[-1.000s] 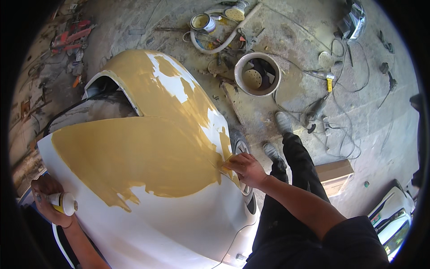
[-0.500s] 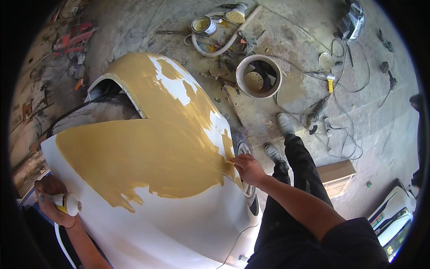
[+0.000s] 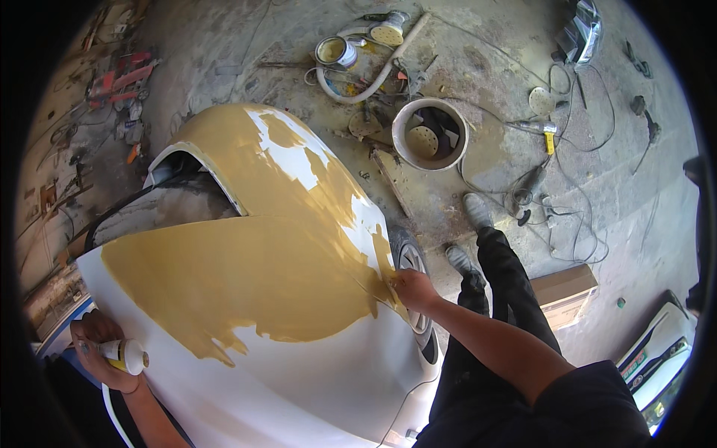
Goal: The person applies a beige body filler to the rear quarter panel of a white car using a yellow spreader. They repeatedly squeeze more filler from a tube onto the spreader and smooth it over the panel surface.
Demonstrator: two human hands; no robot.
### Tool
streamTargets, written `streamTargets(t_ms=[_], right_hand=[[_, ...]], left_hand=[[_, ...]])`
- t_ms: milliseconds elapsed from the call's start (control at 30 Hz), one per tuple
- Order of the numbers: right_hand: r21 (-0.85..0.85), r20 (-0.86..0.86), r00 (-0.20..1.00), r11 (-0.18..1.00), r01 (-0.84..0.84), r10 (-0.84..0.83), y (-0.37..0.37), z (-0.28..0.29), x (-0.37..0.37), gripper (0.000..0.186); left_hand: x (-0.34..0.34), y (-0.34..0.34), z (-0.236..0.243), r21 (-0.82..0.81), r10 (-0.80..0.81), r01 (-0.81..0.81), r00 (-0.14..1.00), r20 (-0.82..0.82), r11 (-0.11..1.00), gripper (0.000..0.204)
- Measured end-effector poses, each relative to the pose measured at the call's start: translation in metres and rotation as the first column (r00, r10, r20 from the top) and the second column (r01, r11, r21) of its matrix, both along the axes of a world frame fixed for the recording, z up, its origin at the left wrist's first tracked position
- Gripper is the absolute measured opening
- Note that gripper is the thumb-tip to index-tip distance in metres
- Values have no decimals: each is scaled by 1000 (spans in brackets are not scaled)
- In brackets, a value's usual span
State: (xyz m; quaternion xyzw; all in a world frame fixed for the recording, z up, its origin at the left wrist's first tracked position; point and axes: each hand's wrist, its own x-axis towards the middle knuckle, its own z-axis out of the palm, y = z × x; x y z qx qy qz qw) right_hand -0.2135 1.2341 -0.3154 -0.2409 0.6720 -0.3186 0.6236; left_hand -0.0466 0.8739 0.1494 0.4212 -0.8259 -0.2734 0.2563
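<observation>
My left hand (image 3: 101, 351), at the white car's (image 3: 299, 388) left edge, grips a white bottle (image 3: 133, 357) with a yellow label. My right hand (image 3: 411, 287) is closed around a small, thin yellowish piece, mostly hidden by my fingers, against the fender's side just above the wheel (image 3: 409, 261). Tan filler (image 3: 239, 276) covers much of the hood and front fender, with ragged white patches (image 3: 295, 160) showing through. An arched opening (image 3: 179, 168) sits at the car's front corner.
My feet (image 3: 478, 211) stand beside the car. On the floor lie a bucket (image 3: 403, 123) with sanding discs, a tin (image 3: 334, 52), hose (image 3: 351, 98), corded tools (image 3: 532, 183), a cardboard box (image 3: 564, 295) and red equipment (image 3: 119, 82). A white object (image 3: 653, 340) is at lower right.
The view has shifted, so the car and bucket appear slightly lower. My right hand stays at the fender's edge, moving slightly along it; my left hand still grips the bottle.
</observation>
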Motion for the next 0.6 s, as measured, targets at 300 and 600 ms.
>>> streamTargets(t_ms=[300, 600], right_hand=[[135, 330, 907, 964, 231, -263, -103, 26, -5, 26], [-402, 187, 978, 901, 163, -94, -119, 27, -57, 30]], left_hand=[[1, -1, 4, -30, -28, 30, 997, 67, 999, 41], [-7, 7, 4, -114, 27, -8, 986, 167, 994, 43]])
